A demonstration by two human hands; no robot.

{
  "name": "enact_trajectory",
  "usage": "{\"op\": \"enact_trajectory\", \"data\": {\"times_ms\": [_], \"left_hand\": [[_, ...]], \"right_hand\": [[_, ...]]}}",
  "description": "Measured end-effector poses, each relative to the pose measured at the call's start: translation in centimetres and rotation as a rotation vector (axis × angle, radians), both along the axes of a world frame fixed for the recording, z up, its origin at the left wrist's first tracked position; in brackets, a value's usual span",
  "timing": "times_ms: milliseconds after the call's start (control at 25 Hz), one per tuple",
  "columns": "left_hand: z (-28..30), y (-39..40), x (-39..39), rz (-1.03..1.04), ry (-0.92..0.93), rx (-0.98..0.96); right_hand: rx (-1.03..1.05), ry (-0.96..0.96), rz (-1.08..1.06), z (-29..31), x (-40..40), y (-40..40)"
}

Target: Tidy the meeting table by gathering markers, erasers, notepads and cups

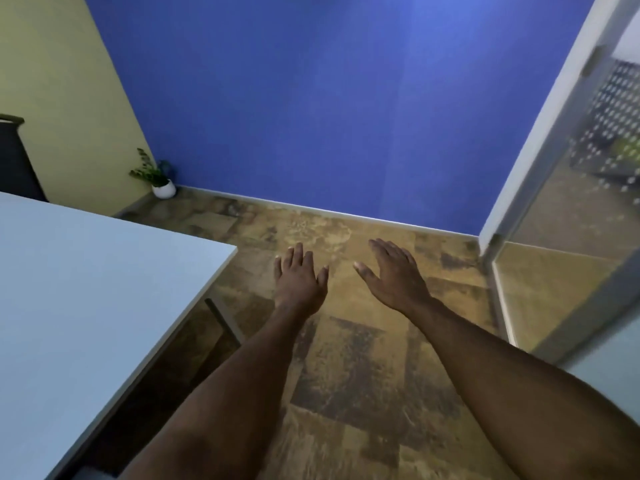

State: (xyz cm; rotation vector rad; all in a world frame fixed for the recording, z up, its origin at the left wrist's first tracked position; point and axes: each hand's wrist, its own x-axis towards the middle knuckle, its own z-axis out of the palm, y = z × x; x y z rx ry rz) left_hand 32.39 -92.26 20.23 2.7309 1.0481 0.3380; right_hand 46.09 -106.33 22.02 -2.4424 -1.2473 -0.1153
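Head view: both arms are reaching out over the patterned floor [346, 358], beside the white meeting table [86, 289].
Left hand [299, 277]: fingers are lying relaxed and spread, holding nothing.
Right hand [394, 271]: fingers are lying flat and spread, holding nothing.
Task things: no markers, erasers, notepads or cups are showing; the visible tabletop part is showing none.
Step advice: likely turning toward the table; keep hands free, scan the whole top first.
Count: two hands, one table, one potted plant [159, 176], one dark chair [15, 161], one glass door [568, 202].
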Motion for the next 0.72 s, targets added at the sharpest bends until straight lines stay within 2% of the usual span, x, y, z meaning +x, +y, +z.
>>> {"op": "enact_trajectory", "data": {"times_ms": [200,480,720], "left_hand": [[-0.4,11.8,6.6,0.103,-0.010,0.044],[-3.1,30.5,17.2,0.301,0.025,0.037],[-2.2,43.3,21.2,0.524,0.079,-0.026]], "right_hand": [[0.008,0.053,0.088,-1.0,8.4,12.8],[-0.019,0.096,0.320,-3.3,21.1,34.7],[-0.030,0.086,0.551,-1.7,28.7,52.7]]}}
